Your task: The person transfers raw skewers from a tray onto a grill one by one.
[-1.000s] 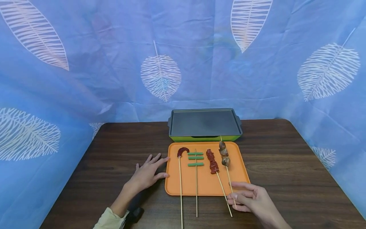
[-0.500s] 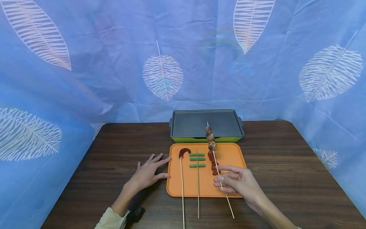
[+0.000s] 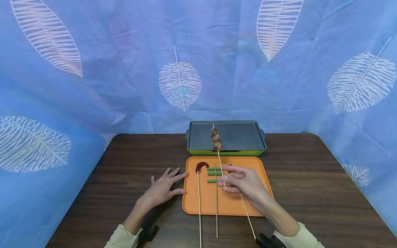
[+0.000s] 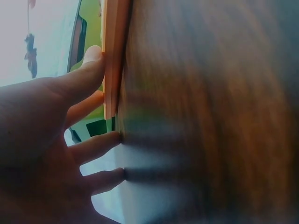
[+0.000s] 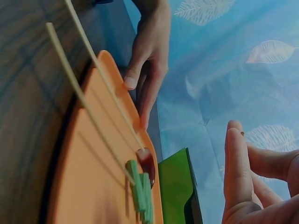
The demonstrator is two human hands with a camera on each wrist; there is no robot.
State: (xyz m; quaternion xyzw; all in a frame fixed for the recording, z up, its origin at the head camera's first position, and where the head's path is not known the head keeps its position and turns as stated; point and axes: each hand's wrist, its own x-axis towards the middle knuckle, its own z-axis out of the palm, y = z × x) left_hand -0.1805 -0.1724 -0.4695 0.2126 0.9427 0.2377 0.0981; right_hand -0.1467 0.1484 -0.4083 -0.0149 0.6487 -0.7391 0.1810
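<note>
My right hand [image 3: 245, 182] pinches the stick of a brown meat skewer [image 3: 216, 139] between thumb and fingers. The skewer is raised, its chunks overlapping the griddle plate in the head view. My left hand [image 3: 162, 189] lies with spread, fairly straight fingers at the left rim of an orange tray [image 3: 207, 203]; in the left wrist view its thumb [image 4: 93, 56] touches that rim. On the tray lie a skewer with a dark red curled piece [image 3: 201, 166] and one with green bean-like sticks [image 3: 212, 173]. A red meat skewer is mostly hidden under my right hand, its stick [image 3: 248, 217] showing.
Behind the tray stands a griddle [image 3: 242, 136] with a dark flat plate and green base. The sticks extend past the tray's front edge over the dark wooden table [image 3: 310, 179]. A blue leaf-print cloth [image 3: 223, 79] hangs close around the back and sides.
My right hand has lifted the brown meat skewer off the tray's right side and carried it left and forward, over the other skewers. My left hand has stayed at the tray rim.
</note>
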